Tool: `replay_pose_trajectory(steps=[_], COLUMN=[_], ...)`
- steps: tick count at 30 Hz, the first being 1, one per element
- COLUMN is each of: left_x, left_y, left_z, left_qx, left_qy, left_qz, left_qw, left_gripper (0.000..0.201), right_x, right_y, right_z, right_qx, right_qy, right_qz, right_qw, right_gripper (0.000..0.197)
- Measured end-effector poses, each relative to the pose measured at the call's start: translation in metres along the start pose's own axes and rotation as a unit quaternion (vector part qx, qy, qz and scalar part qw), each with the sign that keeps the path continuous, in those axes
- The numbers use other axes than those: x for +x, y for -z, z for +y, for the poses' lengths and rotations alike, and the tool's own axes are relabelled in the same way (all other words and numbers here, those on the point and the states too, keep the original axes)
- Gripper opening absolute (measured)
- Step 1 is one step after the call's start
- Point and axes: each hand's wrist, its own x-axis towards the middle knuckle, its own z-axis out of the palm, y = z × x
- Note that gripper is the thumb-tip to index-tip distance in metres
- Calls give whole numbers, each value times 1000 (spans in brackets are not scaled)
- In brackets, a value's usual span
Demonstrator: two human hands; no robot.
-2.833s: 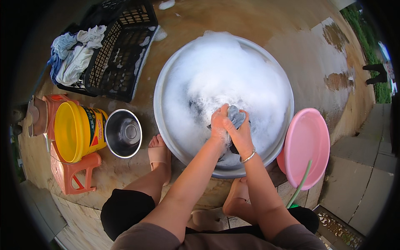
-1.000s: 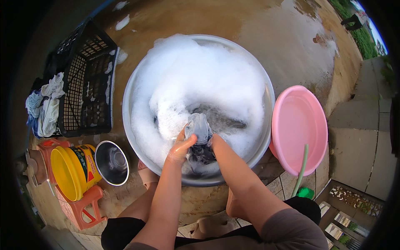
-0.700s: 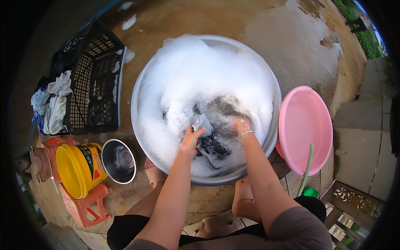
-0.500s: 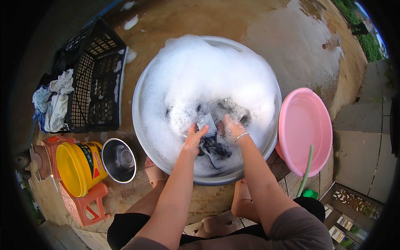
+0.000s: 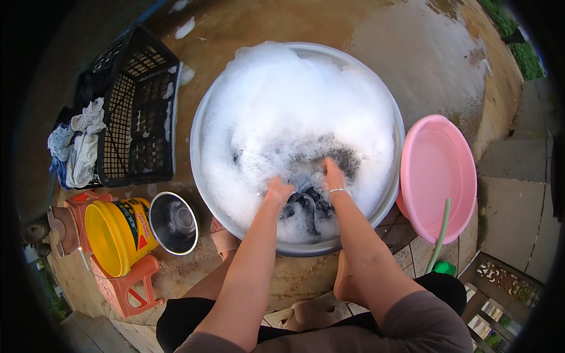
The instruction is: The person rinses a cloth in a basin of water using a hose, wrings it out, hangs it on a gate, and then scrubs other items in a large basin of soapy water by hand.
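A wide grey tub [image 5: 196,176] full of white suds [image 5: 306,106] stands in front of me. At its near side a wet dark garment [image 5: 303,203] with a paler grey-blue part lies in the foamy water, between my hands. My left hand [image 5: 279,191] is closed at the garment's left side, its fingertips partly sunk in suds. On the far right side of the cloth, my right hand [image 5: 333,174], with a bracelet at the wrist, is closed too, its fingers partly under water. More dark cloth [image 5: 344,162] shows through the foam beyond that hand.
Right of the tub stands a pink basin [image 5: 438,176] with a green hose [image 5: 440,232] over its rim. To the left are a black crate [image 5: 138,123], pale clothes [image 5: 85,147], a yellow bucket [image 5: 112,238], a metal bowl [image 5: 173,222] and an orange stool [image 5: 132,288].
The pale part of the garment, held up in my left hand before, is now lower in the water. My hands sit a little farther apart, and the view has shifted slightly.
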Motion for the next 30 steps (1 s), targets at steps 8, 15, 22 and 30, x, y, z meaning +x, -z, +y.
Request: replay_pose_trajectory(steps=[8, 15, 22, 30], left_x=[-2, -3, -38, -28], left_y=[20, 34, -6, 16], left_z=[18, 23, 53, 30], left_qx=[-143, -296, -401, -228], left_qy=[86, 14, 120, -233], left_qz=[-237, -156, -61, -31], left_qw=[957, 942, 906, 945], left_gripper=[56, 39, 25, 27], right_x=[-14, -83, -28, -22], right_y=[37, 43, 34, 70], right_z=[-53, -146, -96, -71], right_qx=[444, 144, 42, 690], right_qy=[-94, 182, 18, 34], right_qz=[-23, -40, 38, -110], right_qw=[891, 972, 998, 714], right_gripper=[24, 36, 36, 28])
